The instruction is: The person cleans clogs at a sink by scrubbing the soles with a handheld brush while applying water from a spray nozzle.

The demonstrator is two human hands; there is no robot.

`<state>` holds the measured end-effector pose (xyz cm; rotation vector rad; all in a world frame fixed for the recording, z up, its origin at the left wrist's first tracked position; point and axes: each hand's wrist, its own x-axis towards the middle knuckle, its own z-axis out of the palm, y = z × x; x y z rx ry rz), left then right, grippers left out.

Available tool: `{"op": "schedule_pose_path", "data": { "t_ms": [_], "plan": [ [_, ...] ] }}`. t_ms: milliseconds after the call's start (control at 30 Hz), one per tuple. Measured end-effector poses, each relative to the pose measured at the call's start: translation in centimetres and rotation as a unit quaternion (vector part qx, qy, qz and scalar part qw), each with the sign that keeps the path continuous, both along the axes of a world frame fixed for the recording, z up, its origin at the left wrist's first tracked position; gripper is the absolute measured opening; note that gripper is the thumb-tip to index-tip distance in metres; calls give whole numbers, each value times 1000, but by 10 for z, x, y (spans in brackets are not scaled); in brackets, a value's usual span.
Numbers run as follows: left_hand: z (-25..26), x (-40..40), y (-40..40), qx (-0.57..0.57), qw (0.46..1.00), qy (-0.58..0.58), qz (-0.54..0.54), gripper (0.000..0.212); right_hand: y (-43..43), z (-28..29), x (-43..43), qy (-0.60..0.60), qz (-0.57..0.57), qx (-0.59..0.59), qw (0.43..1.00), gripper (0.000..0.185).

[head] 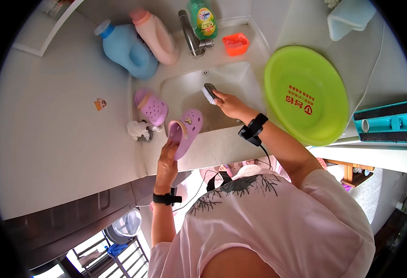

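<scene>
My left hand [168,160] grips the heel end of a lilac foam clog [191,127] over the sink's front left corner. In my right hand [232,105] is a scrub brush [209,93] with a dark back and white bristles, held above the basin of the white sink [231,74]. The other lilac clog [151,107] rests at the basin's left edge, next to a crumpled white cloth or bag [138,130]. The two clogs are apart, and the brush touches neither.
Blue [127,48] and pink [156,38] detergent bottles stand back left of the faucet [190,34]. Behind the sink are a green dish-soap bottle [203,21] and a red soap dish [236,44]. A large green plastic basin [307,69] lies to the right.
</scene>
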<state>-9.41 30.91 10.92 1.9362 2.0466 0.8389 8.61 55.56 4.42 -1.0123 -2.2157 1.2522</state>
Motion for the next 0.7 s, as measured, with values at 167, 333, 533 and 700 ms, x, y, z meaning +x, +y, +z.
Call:
{"op": "schedule_pose_path", "data": {
  "t_ms": [167, 333, 533, 700],
  "plan": [
    [1, 21, -12, -104, 976, 193, -11, 37, -11, 0, -13, -33, 51, -59, 996, 44],
    [11, 36, 13, -193, 974, 47, 109, 64, -62, 6, -15, -50, 37, 32, 998, 41],
    [-51, 23, 53, -52, 972, -70, 217, 55, -78, -8, 3, -47, 44, 56, 996, 44],
    [-48, 24, 57, -135, 953, -108, 250, 44, -96, 38, 36, -106, 45, 9, 993, 48]
  ]
}}
